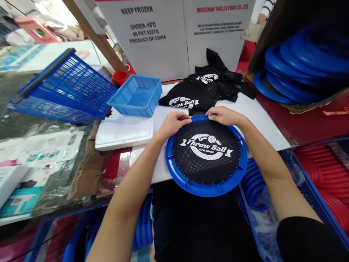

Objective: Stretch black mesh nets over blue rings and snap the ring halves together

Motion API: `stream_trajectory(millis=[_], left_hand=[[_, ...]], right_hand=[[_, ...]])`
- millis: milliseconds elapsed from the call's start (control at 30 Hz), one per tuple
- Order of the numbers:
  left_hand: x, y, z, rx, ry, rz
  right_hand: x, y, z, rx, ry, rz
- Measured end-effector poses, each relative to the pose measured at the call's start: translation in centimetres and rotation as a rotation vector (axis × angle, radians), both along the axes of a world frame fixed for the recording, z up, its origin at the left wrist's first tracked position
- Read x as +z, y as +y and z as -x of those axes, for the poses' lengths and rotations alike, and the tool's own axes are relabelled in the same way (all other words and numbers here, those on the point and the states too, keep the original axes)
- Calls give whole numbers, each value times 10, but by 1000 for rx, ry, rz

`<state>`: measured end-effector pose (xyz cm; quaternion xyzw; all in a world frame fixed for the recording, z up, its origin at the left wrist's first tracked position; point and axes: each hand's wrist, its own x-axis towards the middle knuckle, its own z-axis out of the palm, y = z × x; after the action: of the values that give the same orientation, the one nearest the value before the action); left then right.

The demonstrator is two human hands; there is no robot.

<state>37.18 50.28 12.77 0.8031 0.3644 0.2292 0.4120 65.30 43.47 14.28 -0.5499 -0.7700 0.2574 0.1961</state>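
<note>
A round blue plastic ring (170, 160) with black mesh fabric (201, 171) stretched across it sits at the table's front edge, partly over my lap. White "Throw Ball" lettering shows on the mesh, and small pegs line the ring's inner side. My left hand (176, 123) pinches the far rim on the left of its top. A short way to the right, my right hand (222, 115) has its fingers closed at the same far rim. Whether the fingertips grip mesh or plastic is hidden. Beyond the ring lies a loose pile of printed black mesh pieces (188, 91).
A light blue tray (140, 94) stands on white foam (125, 133) at left, near a blue basket (65, 87) and red cup (120, 77). White cartons (152, 54) wall the back. Blue rings (294, 69) are stacked at right, red rings (327, 163) below.
</note>
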Motion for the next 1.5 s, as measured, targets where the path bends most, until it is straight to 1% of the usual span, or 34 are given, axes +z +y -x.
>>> stream_trajectory(millis=[233,400,533,733,833,1067,1167,1267,1367,1433,1500], left_hand=[[-1,-2,-3,7,-6,-36],[-4,0,-4,5,-37,-29],[-5,2,-6,22,-73,-22],[-6,5,-7,18,-71,55],[-6,5,-7,13,-83,37],[-7,4,-6,-23,-60,-80],[-7,3,-5,-35,-53,-110],[-7,0,-5,-48,-52,-163],[-6,-4,-5,-162,-10,-332],[-6,-6,-5,-244,27,-461],[-7,-6,-4,-294,52,-549]], right_hand=[[0,0,0,-14,16,9],[4,-2,3,-39,-32,11],[8,-4,7,-44,-94,-24],[8,-5,6,-11,-190,-97],[8,-6,7,-8,-215,-110],[8,-7,7,1,-257,-137],[7,-6,3,-1,-226,-143],[5,-6,2,1,-136,-158],[2,-7,6,17,-18,-207],[-1,-6,11,72,21,-229],[-5,-5,16,129,33,-226]])
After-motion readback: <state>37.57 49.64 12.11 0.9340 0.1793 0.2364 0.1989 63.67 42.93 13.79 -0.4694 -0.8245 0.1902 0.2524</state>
